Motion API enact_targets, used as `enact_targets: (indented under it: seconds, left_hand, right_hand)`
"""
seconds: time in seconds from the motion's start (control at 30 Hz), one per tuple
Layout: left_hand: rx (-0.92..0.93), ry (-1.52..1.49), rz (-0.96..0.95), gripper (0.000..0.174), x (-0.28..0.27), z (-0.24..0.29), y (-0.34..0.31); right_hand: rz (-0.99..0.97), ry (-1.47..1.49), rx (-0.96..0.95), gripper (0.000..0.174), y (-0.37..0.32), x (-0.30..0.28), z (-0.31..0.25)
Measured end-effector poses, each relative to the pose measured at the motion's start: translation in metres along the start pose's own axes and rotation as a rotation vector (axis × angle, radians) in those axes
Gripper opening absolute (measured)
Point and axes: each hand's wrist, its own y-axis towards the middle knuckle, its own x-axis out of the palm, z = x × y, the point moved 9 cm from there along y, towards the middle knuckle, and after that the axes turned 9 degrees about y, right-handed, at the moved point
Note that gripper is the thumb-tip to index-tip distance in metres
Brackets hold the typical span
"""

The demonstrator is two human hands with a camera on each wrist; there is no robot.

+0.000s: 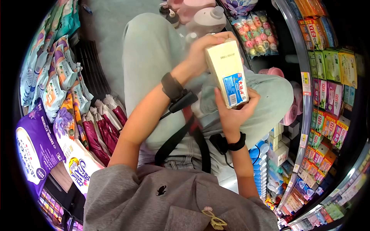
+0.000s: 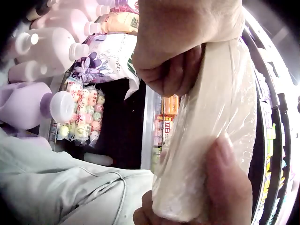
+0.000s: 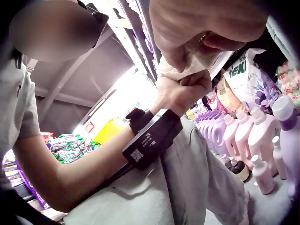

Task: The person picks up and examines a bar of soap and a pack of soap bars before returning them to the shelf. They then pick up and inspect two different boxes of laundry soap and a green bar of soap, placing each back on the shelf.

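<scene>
A cream-coloured block-shaped pack (image 1: 224, 63) with a blue and red label is held above the lap; clear wrap shows round the same pack (image 2: 213, 108) in the left wrist view. My left hand (image 1: 200, 54) grips its upper end, with the fingers of this hand (image 2: 185, 42) curled at its edge. Lower down, my right hand (image 1: 237, 112) holds the end by the label, and in the left wrist view the right thumb (image 2: 227, 164) lies on the wrap. The right wrist view shows little of the pack (image 3: 185, 65) between both hands.
Bagged goods (image 1: 54, 88) stand along the left side. Shelves of small coloured packs (image 1: 323, 96) curve along the right. Pink bottles (image 1: 206, 19) and a bag of colourful round items (image 1: 256, 34) are beyond the knees. Blue-white items (image 1: 260, 165) stand by the right forearm.
</scene>
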Motion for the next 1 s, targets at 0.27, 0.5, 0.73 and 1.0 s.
enact_targets:
  seconds: [0.27,0.5,0.73,1.0]
  left_hand:
    - [0.024,0.010,-0.015,0.043,0.001,-0.001,0.002]
    - [0.038,0.040,-0.061,0.044,0.003,0.003,0.004]
    - [0.044,0.041,-0.055,0.044,0.001,0.002,0.004]
    - [0.058,0.066,-0.065,0.044,0.003,0.004,0.004]
  right_hand:
    - [0.018,-0.006,0.005,0.062,-0.001,-0.002,0.005]
    - [0.014,-0.009,0.009,0.062,0.000,-0.001,0.005]
    - [0.004,0.018,0.007,0.063,-0.001,0.000,0.007]
    - [0.008,0.031,0.038,0.063,-0.002,-0.001,0.010]
